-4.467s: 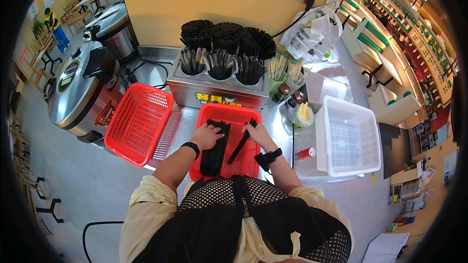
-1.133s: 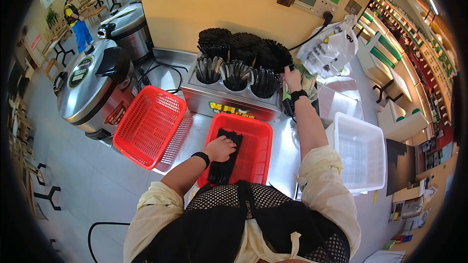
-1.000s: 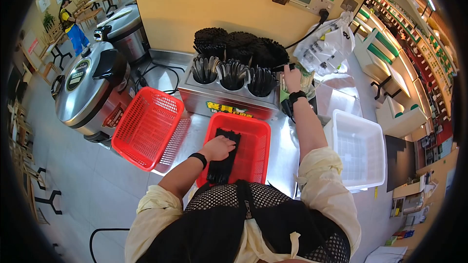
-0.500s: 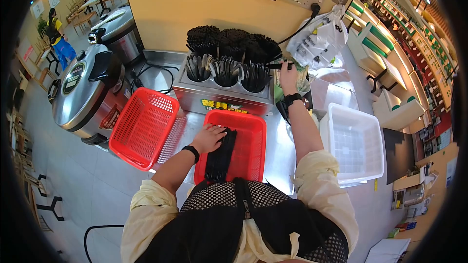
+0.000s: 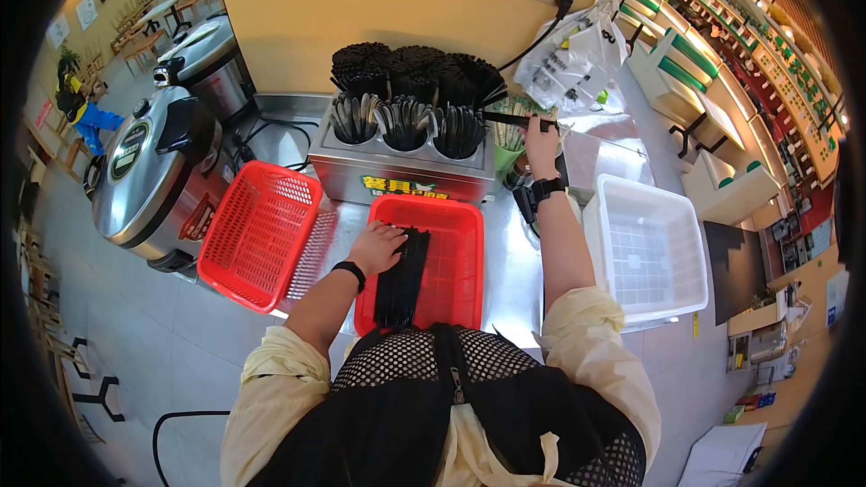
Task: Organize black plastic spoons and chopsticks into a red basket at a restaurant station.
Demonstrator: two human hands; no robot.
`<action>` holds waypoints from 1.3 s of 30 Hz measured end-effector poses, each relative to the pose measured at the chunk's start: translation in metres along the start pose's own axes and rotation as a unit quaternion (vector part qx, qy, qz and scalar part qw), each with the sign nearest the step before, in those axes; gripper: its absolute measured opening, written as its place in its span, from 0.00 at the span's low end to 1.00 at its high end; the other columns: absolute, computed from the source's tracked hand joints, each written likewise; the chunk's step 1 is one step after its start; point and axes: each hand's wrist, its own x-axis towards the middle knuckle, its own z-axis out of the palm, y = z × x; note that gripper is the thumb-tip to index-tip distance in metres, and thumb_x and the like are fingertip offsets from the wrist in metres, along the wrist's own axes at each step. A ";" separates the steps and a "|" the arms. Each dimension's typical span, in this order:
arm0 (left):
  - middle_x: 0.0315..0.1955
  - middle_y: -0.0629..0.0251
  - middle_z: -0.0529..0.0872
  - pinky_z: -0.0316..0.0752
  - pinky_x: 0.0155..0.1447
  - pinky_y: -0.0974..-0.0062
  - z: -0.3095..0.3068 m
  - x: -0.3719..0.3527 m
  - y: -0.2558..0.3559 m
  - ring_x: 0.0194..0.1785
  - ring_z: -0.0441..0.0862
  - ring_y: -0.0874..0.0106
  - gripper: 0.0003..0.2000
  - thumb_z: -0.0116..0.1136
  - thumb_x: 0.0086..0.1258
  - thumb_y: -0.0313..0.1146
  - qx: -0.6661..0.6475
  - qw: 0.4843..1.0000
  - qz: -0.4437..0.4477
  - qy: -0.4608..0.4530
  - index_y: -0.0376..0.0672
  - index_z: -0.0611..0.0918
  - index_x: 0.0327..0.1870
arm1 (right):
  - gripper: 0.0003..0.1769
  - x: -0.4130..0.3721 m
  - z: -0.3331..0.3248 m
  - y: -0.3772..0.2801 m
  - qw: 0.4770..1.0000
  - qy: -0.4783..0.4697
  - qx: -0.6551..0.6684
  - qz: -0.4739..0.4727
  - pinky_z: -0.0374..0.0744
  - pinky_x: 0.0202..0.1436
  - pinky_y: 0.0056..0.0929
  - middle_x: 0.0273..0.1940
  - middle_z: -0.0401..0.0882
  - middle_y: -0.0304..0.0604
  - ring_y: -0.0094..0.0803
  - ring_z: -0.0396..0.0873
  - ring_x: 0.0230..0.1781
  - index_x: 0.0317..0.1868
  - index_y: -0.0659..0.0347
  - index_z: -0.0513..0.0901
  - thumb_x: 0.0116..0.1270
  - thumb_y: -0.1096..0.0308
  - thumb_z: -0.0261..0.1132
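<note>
My left hand lies with fingers stretched over the upper left edge of a bundle of black chopsticks in a red plastic basket. Out to the right, my right hand is closed round several black chopsticks, whose ends point left toward the cutlery holder. This steel cutlery holder has spoons and other utensils in its front cups. Dense bunches of black chopsticks stand upright in its back row. Beside my right hand is a green cup with pale sticks in it.
An empty red basket sits tilted at left, next to two rice cookers. A white plastic tub stands at right. Behind it lies a white plastic bag near a black cable. A person is far left.
The view has shifted slightly, so the counter things appear a little to the left. My right hand still grips chopsticks by the green cup; my left stays on the bundle. The distant person has bent.
</note>
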 end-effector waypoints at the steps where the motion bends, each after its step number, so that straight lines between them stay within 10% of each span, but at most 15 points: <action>1: 0.58 0.64 0.78 0.56 0.70 0.63 0.001 0.000 0.000 0.62 0.73 0.67 0.22 0.57 0.61 0.42 0.001 1.000 -0.002 0.003 0.46 0.78 0.57 | 0.13 -0.001 -0.001 0.003 1.000 0.015 -0.007 0.009 0.76 0.33 0.23 0.36 0.81 0.45 0.27 0.80 0.29 0.44 0.68 0.77 0.71 0.66 0.54; 6: 0.56 0.65 0.79 0.57 0.69 0.66 -0.003 0.001 0.002 0.61 0.73 0.69 0.21 0.56 0.61 0.41 0.005 1.000 -0.003 0.005 0.44 0.79 0.55 | 0.15 -0.022 -0.007 0.014 0.998 0.032 -0.051 0.032 0.69 0.23 0.21 0.22 0.80 0.38 0.24 0.74 0.20 0.39 0.68 0.80 0.68 0.63 0.55; 39: 0.52 0.68 0.81 0.55 0.70 0.65 -0.002 -0.004 -0.010 0.59 0.74 0.71 0.22 0.54 0.63 0.45 0.008 1.000 0.010 -0.025 0.47 0.78 0.56 | 0.15 -0.024 0.018 0.018 0.989 0.106 -0.096 0.031 0.69 0.17 0.25 0.20 0.79 0.41 0.26 0.72 0.14 0.32 0.67 0.78 0.66 0.61 0.57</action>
